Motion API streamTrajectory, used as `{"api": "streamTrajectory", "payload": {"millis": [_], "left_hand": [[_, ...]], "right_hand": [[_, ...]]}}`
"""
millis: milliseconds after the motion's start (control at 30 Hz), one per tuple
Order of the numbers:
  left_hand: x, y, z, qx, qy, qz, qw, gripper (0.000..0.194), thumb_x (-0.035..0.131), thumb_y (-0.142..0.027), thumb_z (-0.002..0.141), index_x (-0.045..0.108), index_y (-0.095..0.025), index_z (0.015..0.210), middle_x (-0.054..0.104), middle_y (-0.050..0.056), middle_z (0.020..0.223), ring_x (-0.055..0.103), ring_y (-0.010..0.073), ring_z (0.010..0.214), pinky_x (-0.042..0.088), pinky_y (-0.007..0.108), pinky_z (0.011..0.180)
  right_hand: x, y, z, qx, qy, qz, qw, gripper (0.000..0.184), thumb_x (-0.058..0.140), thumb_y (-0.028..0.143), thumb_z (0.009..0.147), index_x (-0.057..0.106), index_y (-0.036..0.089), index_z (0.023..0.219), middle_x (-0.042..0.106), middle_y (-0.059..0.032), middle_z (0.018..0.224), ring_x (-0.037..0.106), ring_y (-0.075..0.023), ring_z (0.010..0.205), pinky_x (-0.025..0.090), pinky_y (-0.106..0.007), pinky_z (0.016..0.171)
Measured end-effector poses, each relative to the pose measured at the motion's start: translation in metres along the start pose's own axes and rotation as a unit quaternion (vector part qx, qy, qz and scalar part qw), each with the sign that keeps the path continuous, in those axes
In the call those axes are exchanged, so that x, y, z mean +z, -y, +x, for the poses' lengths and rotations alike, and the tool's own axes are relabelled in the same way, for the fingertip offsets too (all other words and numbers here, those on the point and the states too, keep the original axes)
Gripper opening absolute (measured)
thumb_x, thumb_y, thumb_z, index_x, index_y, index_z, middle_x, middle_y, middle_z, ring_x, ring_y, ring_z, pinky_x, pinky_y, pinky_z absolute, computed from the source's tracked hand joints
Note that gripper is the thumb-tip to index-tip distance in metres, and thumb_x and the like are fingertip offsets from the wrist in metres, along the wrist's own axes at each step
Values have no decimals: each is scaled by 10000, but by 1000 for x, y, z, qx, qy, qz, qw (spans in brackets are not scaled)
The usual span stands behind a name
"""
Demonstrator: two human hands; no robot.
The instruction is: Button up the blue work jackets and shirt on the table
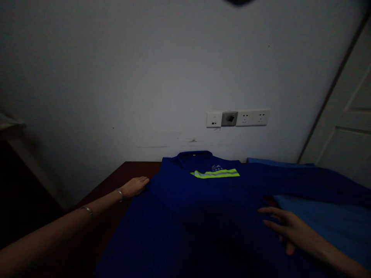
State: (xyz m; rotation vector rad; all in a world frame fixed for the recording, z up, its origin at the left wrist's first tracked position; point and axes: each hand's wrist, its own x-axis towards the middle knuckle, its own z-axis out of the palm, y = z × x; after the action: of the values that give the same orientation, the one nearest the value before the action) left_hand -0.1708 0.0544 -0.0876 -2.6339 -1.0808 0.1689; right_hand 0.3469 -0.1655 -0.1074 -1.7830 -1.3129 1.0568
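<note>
A dark blue work jacket (185,200) lies spread front up, its collar toward the wall. A yellow-green reflective strip (217,173) crosses the chest beneath a small pale emblem. One sleeve (292,179) stretches out to the right; the left one cannot be made out. My left hand (135,187), with two bracelets on its arm, is closed at the jacket's left edge near the shoulder, fingertips on the cloth. Over the jacket's right side, below the sleeve, my right hand (285,227) is open with fingers apart, holding nothing.
The jacket lies on a dark reddish-brown table (116,179) against a grey-white wall (139,77). Lighter blue cloth (327,224) is under the right sleeve. A row of sockets (251,118) sits on the wall; a panelled door (344,127) stands at right. The light is dim.
</note>
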Motion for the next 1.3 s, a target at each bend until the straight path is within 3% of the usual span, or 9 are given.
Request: {"api": "streamTrajectory", "payload": {"millis": [233, 433, 633, 800, 900, 1000, 1067, 1167, 1300], "left_hand": [[9, 14, -6, 10, 4, -22, 1000, 191, 344, -132, 823, 511, -159, 914, 583, 88, 925, 544, 194, 874, 384, 321, 857], [21, 14, -4, 40, -6, -1, 999, 174, 360, -142, 842, 518, -149, 915, 590, 103, 935, 553, 202, 888, 402, 330, 846], [26, 18, -6, 66, -12, 13, 998, 193, 339, -154, 861, 524, -151, 915, 586, 96, 919, 551, 195, 848, 411, 312, 809], [19, 13, -10, 90, 2, 2, 996, 202, 344, -158, 839, 521, -152, 937, 567, 103, 933, 535, 198, 827, 408, 310, 787], [11, 10, -13, 84, 20, -15, 996, 221, 375, -145, 794, 521, -149, 959, 556, 105, 936, 529, 205, 824, 412, 321, 785], [4, 9, -16, 63, 20, -37, 997, 301, 434, -149, 731, 523, -145, 1019, 543, 110, 1005, 513, 229, 933, 380, 359, 885], [0, 10, -14, 46, 7, -51, 998, 300, 441, -170, 733, 540, -152, 1016, 530, 105, 1053, 490, 235, 998, 340, 379, 945], [-7, 6, -4, 6, -28, -64, 998, 237, 378, -207, 802, 576, -154, 922, 524, 97, 1057, 483, 221, 999, 333, 386, 956], [-22, -23, 23, -7, -79, -71, 994, 277, 348, -227, 847, 561, -138, 1000, 492, 117, 1147, 454, 228, 1061, 336, 398, 967]], "right_hand": [[19, -7, -20, 5, -2, 13, 1000, 568, 615, 489, 610, 578, 187, 1090, 676, -125, 949, 571, -153, 345, 434, -251, 265], [23, -26, -17, -23, -11, -59, 998, 635, 517, 517, 663, 528, 136, 1171, 593, 2, 434, 535, -169, 287, 422, -229, 300], [13, -24, -8, -54, -27, -103, 993, 645, 441, 542, 721, 463, 139, 1224, 597, 11, 456, 553, -165, 313, 440, -233, 320], [11, -45, 1, -55, -21, -166, 984, 569, 400, 449, 782, 431, 137, 1257, 607, 2, 496, 562, -166, 330, 470, -249, 326], [10, -57, 2, -141, -50, -262, 954, 458, 406, 344, 799, 516, 147, 1198, 660, -59, 647, 626, -184, 461, 527, -277, 421], [12, -50, -6, -276, -144, -373, 874, 381, 431, 307, 805, 598, 175, 1121, 647, -140, 973, 657, -256, 795, 563, -369, 647], [18, -37, -16, -323, -157, -423, 832, 377, 450, 330, 816, 596, 214, 1144, 608, -138, 1092, 605, -288, 965, 539, -422, 760], [30, -19, -27, -371, -71, -435, 818, 422, 466, 370, 836, 508, 288, 1248, 464, -81, 1319, 469, -277, 1173, 445, -428, 936], [44, -12, -30, -349, 56, -397, 847, 592, 489, 432, 830, 288, 316, 1374, 184, -25, 1473, 244, -280, 1311, 313, -438, 1044]]}}
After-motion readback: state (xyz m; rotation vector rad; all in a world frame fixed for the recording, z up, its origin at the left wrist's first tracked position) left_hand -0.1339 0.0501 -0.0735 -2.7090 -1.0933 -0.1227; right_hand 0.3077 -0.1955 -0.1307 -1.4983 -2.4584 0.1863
